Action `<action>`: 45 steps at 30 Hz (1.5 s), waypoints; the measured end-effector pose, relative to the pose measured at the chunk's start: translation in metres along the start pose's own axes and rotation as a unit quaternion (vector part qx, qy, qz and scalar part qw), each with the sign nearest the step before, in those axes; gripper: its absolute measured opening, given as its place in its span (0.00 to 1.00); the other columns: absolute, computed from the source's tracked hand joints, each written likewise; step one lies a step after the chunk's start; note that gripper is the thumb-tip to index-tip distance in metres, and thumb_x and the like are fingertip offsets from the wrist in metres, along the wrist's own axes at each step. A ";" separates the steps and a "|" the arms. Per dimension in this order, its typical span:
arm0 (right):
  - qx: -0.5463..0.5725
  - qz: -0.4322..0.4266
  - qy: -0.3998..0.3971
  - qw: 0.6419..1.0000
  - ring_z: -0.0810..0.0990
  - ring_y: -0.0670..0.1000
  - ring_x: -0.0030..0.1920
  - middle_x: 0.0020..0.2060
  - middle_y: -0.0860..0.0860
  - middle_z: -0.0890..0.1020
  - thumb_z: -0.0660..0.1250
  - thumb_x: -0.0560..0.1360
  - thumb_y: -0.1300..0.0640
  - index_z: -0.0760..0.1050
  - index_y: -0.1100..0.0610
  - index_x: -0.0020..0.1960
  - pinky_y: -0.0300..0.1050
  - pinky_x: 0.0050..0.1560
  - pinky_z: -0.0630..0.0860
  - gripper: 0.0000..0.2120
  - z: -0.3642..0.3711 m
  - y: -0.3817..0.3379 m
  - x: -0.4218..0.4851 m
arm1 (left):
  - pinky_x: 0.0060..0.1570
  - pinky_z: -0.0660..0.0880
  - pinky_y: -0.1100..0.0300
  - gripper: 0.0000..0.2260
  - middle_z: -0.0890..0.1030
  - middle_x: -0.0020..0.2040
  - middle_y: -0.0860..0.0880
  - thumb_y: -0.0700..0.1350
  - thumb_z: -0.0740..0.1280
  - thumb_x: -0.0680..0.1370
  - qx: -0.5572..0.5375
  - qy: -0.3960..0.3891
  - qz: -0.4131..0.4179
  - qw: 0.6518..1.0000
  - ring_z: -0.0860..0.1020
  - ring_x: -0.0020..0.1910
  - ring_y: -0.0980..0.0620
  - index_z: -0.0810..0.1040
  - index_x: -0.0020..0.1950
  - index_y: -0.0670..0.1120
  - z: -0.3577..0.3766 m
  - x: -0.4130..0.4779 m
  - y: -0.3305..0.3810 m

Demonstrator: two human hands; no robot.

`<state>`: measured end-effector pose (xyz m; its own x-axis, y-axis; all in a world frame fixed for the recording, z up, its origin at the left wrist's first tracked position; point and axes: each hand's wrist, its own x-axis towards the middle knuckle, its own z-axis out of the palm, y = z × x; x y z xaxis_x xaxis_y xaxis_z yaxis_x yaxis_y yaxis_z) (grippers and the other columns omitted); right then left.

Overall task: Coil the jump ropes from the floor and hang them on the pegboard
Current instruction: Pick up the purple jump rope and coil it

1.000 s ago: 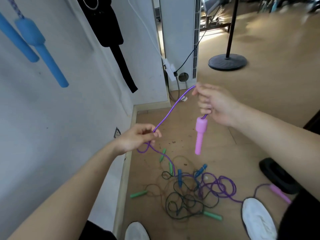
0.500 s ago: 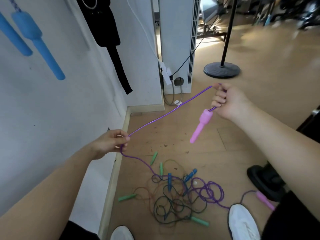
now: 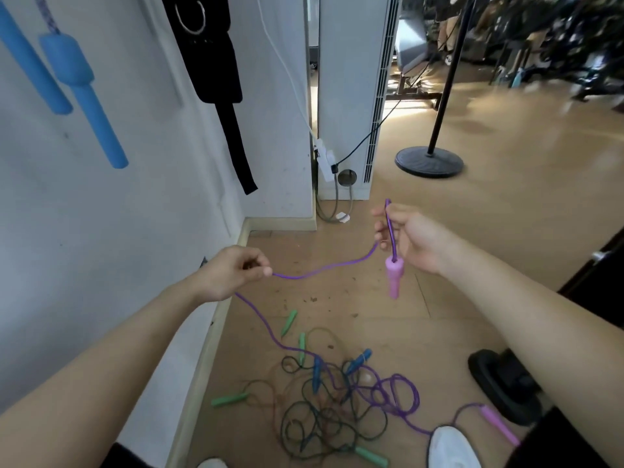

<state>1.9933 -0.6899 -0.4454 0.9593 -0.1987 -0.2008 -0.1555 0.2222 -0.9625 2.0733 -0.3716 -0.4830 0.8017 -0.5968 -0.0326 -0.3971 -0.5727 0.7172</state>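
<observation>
Hands grip the purple rope (image 3: 324, 270): right hand (image 3: 413, 239) holds a loop above the pink handle (image 3: 394, 275), left hand (image 3: 233, 271) pinches it.

Left hand (image 3: 236, 271) and right hand (image 3: 415, 241) are bare, as are both forearms. Black clothing (image 3: 574, 447) shows at the lower edge. Each foot wears a white shoe: left shoe (image 3: 212, 463), right shoe (image 3: 452, 447).
</observation>
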 end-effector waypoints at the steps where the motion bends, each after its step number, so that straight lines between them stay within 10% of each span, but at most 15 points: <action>1: -0.024 -0.002 -0.018 1.000 0.77 0.50 0.30 0.35 0.55 0.77 0.52 0.84 0.61 0.76 0.60 0.49 0.43 0.35 0.71 0.14 0.003 0.003 -0.003 | 0.40 0.68 0.63 0.06 0.77 0.32 0.59 0.44 0.71 0.79 0.007 -0.028 0.016 0.999 0.71 0.34 0.60 0.80 0.42 0.48 0.003 -0.002 0.009; 6: -0.178 0.042 -0.170 0.968 0.83 0.55 0.39 0.41 0.59 0.84 0.52 0.85 0.61 0.76 0.63 0.51 0.46 0.39 0.79 0.14 0.019 0.018 -0.019 | 0.36 0.66 0.68 0.08 0.78 0.35 0.54 0.44 0.68 0.81 -0.049 -0.102 0.078 0.990 0.70 0.33 0.60 0.79 0.42 0.45 0.018 -0.018 0.055; 12: -0.166 0.083 -0.267 0.946 0.84 0.60 0.50 0.48 0.63 0.85 0.52 0.85 0.59 0.74 0.62 0.53 0.51 0.52 0.78 0.13 0.043 0.031 -0.033 | 0.37 0.68 0.66 0.07 0.76 0.34 0.51 0.43 0.70 0.80 -0.102 0.012 0.093 0.990 0.71 0.34 0.58 0.80 0.42 0.43 0.028 -0.015 0.062; 22: -0.176 0.083 -0.312 0.930 0.66 0.50 0.29 0.30 0.52 0.68 0.54 0.85 0.58 0.77 0.63 0.55 0.44 0.37 0.71 0.14 0.051 0.028 -0.041 | 0.32 0.65 0.61 0.10 0.73 0.28 0.58 0.46 0.71 0.79 -0.117 0.119 0.066 0.984 0.66 0.28 0.59 0.79 0.38 0.50 0.034 -0.011 0.055; 35: -0.139 0.039 -0.282 0.949 0.54 0.46 0.27 0.28 0.48 0.59 0.55 0.85 0.55 0.72 0.60 0.47 0.40 0.28 0.54 0.13 0.054 0.023 -0.041 | 0.36 0.71 0.58 0.10 0.77 0.32 0.49 0.45 0.73 0.75 -0.221 0.045 0.097 0.969 0.72 0.33 0.50 0.77 0.52 0.43 0.028 -0.017 0.055; 45: 0.165 0.023 -0.182 0.969 0.57 0.42 0.21 0.23 0.44 0.61 0.52 0.85 0.52 0.69 0.54 0.43 0.35 0.23 0.59 0.15 0.026 -0.015 -0.025 | 0.53 0.72 0.55 0.04 0.81 0.37 0.47 0.46 0.71 0.78 -0.168 -0.036 0.005 0.985 0.79 0.41 0.51 0.78 0.51 0.48 0.028 -0.012 0.022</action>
<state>1.9778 -0.6631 -0.4214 0.9822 0.1548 -0.1064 -0.1733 0.5273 -0.8318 2.0429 -0.3928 -0.4867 0.7593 -0.6474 -0.0652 -0.2248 -0.3550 0.9075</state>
